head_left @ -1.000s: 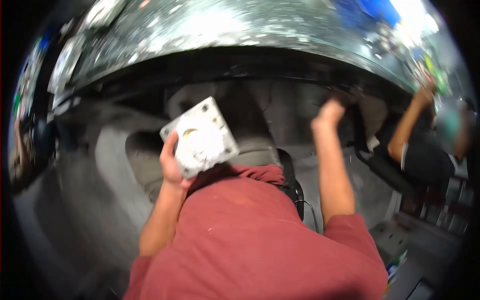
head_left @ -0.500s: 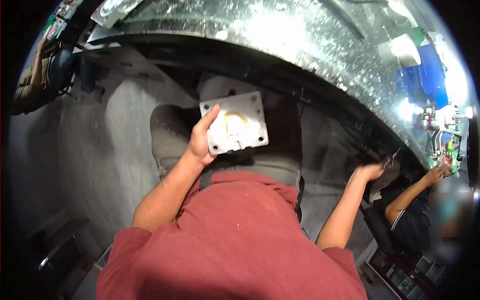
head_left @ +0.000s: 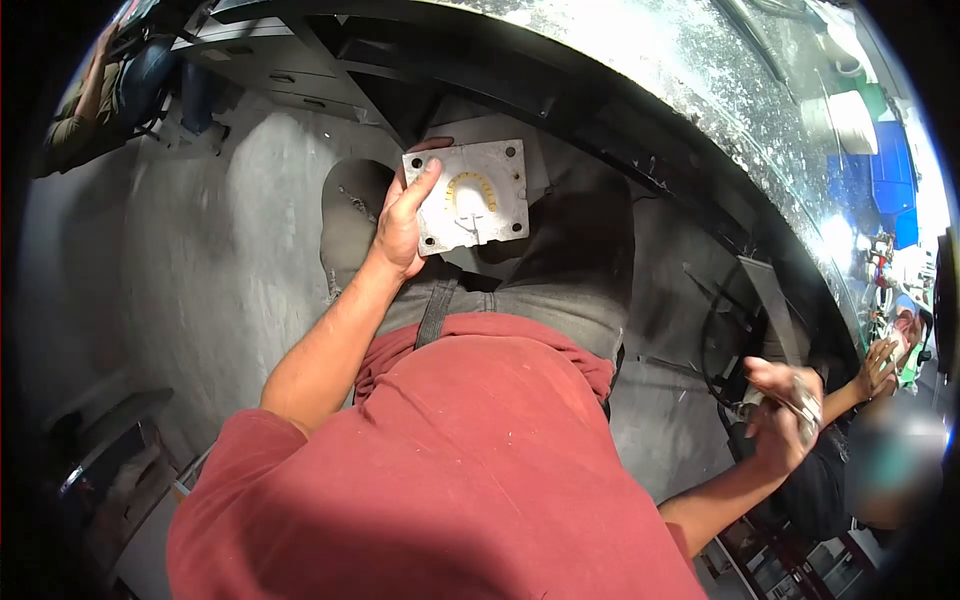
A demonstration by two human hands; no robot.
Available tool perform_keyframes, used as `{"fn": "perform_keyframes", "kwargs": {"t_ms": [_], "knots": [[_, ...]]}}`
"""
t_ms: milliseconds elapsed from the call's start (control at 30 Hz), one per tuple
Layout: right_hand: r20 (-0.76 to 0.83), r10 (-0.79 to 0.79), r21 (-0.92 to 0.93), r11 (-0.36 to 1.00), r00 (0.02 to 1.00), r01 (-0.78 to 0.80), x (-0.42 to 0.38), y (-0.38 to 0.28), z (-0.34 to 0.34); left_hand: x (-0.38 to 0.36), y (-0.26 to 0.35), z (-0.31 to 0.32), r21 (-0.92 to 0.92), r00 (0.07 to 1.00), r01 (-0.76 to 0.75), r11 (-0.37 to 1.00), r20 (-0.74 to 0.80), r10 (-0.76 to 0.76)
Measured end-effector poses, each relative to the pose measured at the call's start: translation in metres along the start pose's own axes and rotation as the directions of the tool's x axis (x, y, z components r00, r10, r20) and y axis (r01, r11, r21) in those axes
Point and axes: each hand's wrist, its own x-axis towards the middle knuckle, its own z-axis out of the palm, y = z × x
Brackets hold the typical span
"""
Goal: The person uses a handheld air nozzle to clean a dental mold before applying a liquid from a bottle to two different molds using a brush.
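My left hand [head_left: 402,222] grips the left edge of a pale square plate [head_left: 500,190], its thumb lying on the upper face. The plate has holes near its corners and an arch of small yellowish pieces [head_left: 470,180] around a white centre. It is held above my lap. Far to the right, my right hand [head_left: 785,415] is closed around a metallic tool [head_left: 805,408], whose exact kind is blurred.
A shiny, speckled worktable [head_left: 640,50] crosses the top and right, with a white roll [head_left: 850,124] and blue bins [head_left: 893,180] on its right. Co-workers sit at the upper left [head_left: 95,100] and right [head_left: 825,480]. Drawers [head_left: 290,80] are under the table.
My right hand has moved right and down, and the metallic tool now shows in it. The plate sits slightly higher in view, still in my left hand. The view has shifted.
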Motion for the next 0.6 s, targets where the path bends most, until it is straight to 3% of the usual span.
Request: {"fn": "perform_keyframes", "kwargs": {"t_ms": [67, 133, 200, 600], "knots": [[0.025, 0.175, -0.311, 0.937, 0.984, -0.158, 0.038, -0.037, 0.068, -0.001, 0.003, 0.002, -0.003, 1.0, -0.011, 1.0, -0.001, 0.011], [0.232, 0.135, -0.414, 0.91, 0.963, -0.028, 0.067, -0.031, 0.098, -0.003, 0.002, 0.003, -0.001, 0.999, -0.046, 0.999, -0.013, 0.046], [0.382, -0.031, -0.443, 0.871, 0.924, 0.212, 0.09, -0.012, 0.119, -0.004, 0.0, 0.004, 0.0, 0.997, -0.075, 0.997, -0.029, 0.075], [0.458, 0.038, -0.535, 0.81, 0.888, 0.241, 0.113, -0.027, 0.162, -0.008, -0.005, 0.003, 0.008, 0.993, -0.107, 0.994, -0.048, 0.107]]}}
